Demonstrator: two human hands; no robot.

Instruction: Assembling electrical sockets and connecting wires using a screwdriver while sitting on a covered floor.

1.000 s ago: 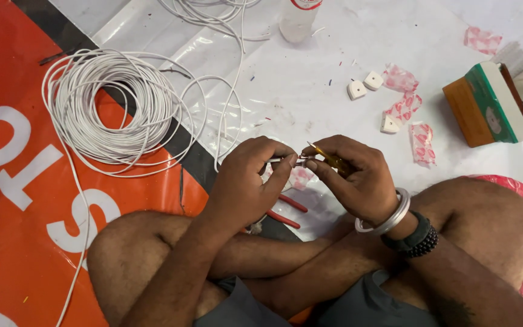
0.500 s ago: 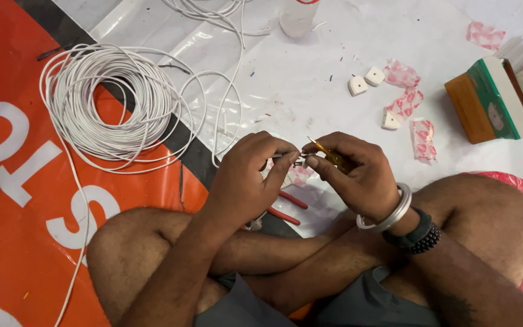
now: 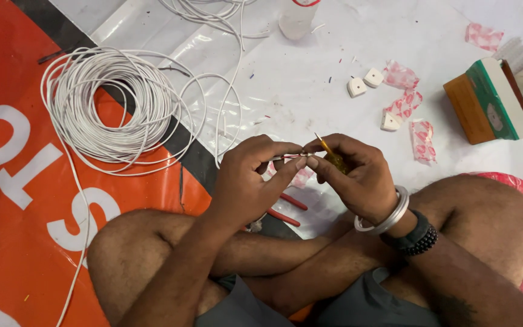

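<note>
The person sits cross-legged on the floor, both hands raised over the lap. The left hand (image 3: 246,178) pinches a thin wire end (image 3: 290,157) between thumb and forefinger; the right hand (image 3: 358,175) grips a small yellow-handled tool (image 3: 332,156), its tip touching that wire. Just below the hands lie red-handled pliers (image 3: 286,209). To the left, a white cable coil (image 3: 110,106) rests across the orange banner (image 3: 7,200), near the knee. Ahead, the white plastic sheet (image 3: 310,79) has open room, with three small white blocks (image 3: 370,77) and pink wrappers (image 3: 422,139) scattered on it. A clear plastic bottle (image 3: 296,18) stands at the top edge; its contents cannot be told. A box in brown, green and white (image 3: 485,100) lies at the right.
</note>
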